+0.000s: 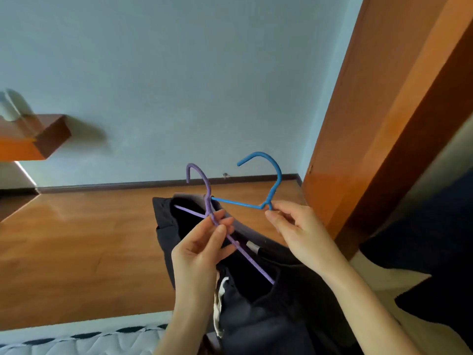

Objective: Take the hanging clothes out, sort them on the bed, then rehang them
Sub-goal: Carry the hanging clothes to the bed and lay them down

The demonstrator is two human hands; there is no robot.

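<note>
My left hand [204,249] pinches the neck of a purple hanger [245,254], whose arms run inside the collar of a dark garment [276,311] hanging in front of me. My right hand [294,226] pinches the neck of a blue hanger [277,175], held just right of the purple one, hook up. One blue arm reaches left and touches the purple neck. The garment's lower part drops out of view; a pale strip [219,301] hangs at its left edge.
A quilted white bed edge [76,342] with dark trim lies at the bottom left. Wooden floor [89,247] stretches ahead to a pale wall. An orange wooden wardrobe panel [378,111] stands at the right, a wooden wall shelf [38,139] at the left.
</note>
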